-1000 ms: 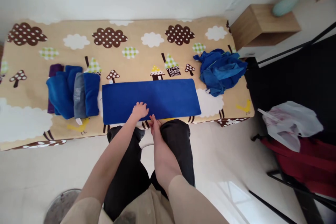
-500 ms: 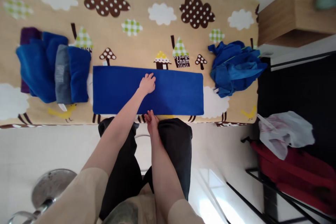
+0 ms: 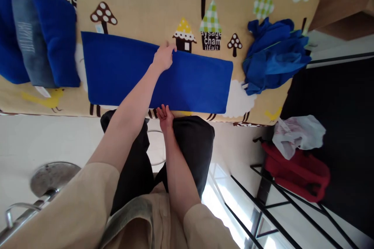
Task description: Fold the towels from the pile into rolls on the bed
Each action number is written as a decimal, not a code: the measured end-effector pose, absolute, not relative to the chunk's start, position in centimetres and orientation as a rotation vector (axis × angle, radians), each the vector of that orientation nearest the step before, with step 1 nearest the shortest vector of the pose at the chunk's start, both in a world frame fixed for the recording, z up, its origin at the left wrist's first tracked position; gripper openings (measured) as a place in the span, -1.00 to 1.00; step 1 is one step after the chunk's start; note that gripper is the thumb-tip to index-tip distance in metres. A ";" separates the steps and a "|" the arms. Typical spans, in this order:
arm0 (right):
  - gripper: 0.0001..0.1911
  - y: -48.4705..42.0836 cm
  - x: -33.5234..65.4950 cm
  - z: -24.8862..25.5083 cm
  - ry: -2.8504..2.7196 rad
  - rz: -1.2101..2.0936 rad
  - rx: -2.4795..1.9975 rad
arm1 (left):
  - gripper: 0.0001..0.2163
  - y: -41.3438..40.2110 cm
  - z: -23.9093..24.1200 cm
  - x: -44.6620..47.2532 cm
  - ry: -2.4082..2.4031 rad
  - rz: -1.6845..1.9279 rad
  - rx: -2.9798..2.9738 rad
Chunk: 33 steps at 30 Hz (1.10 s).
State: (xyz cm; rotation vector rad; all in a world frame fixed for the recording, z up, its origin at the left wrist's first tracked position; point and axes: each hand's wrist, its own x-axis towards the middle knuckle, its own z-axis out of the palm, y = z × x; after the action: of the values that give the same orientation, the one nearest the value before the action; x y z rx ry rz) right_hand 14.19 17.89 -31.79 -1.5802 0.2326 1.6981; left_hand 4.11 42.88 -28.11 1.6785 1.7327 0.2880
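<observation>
A long, flat folded blue cloth (image 3: pixel 193 81) lies across the patterned bedspread (image 3: pixel 131 11) in front of me. My left hand (image 3: pixel 164 57) rests back-up at the cloth's far edge, its fingers bent towards that edge and somewhat blurred. At the near edge is my right hand (image 3: pixel 165 117), palm up, with fingers apart and their tips touching or just beside the fabric. Folded blue and grey fabrics (image 3: pixel 25 33) lie to the left. To the right sits a crumpled blue garment (image 3: pixel 276 60).
A wooden box (image 3: pixel 343 0) stands at the upper right. Below it are a white plastic bag (image 3: pixel 299 132), a red bag (image 3: pixel 298 173) and a black metal frame (image 3: pixel 274 206). A round metal base (image 3: pixel 52 175) is on the floor at lower left.
My left hand has moved from the middle of the cloth to its far edge. My right hand stays by the near edge, its fingers spread wider. The view has shifted closer and tilted.
</observation>
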 end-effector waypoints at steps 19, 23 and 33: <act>-0.73 17.6 14.2 -32.1 0.169 1.675 -1.592 | -0.65 43.9 -29.1 4.5 1.749 0.378 1.605; -0.73 17.6 14.1 -32.0 0.174 1.665 -1.610 | -0.72 44.6 -29.7 4.8 1.796 0.466 1.524; -0.75 17.6 14.1 -32.0 0.189 1.664 -1.615 | -0.87 45.9 -30.8 4.6 1.667 0.752 1.385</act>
State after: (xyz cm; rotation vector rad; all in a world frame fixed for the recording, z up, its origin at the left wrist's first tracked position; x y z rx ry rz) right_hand 14.06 17.64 -31.98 -1.6151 0.1885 1.6642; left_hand 4.60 45.88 -30.76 1.3845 1.6666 0.7519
